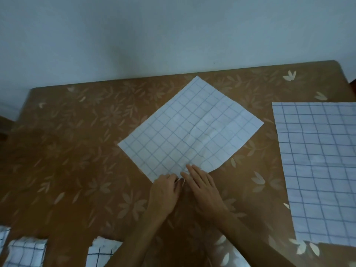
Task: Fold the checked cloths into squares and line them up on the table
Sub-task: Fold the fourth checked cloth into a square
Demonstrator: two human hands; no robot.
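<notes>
We are at the start of a fold. The middle checked cloth (190, 130) lies flat and open in the middle of the frame, turned like a diamond on the brown flowery bench (77, 151). Our hands meet at its bottom corner. The left hand (163, 191) has curled fingers and seems to pinch that corner. The right hand (202, 185) lies flat on the cloth just beside it, fingers straight, holding nothing.

We think the next move is to lift that corner and carry it across the cloth. The edges need to match so the fold comes out square. The flat hand should stop the cloth from sliding.

There is bare bench on the left of the frame to move in. On the right, the big checked cloth (317, 170) lies near but apart, not yet folded. At the lower left, one folded cloth (25, 251) and a second folded cloth (102, 249) sit by the bottom edge of the frame. The diamond's top corner lies close to the bench's far edge.
</notes>
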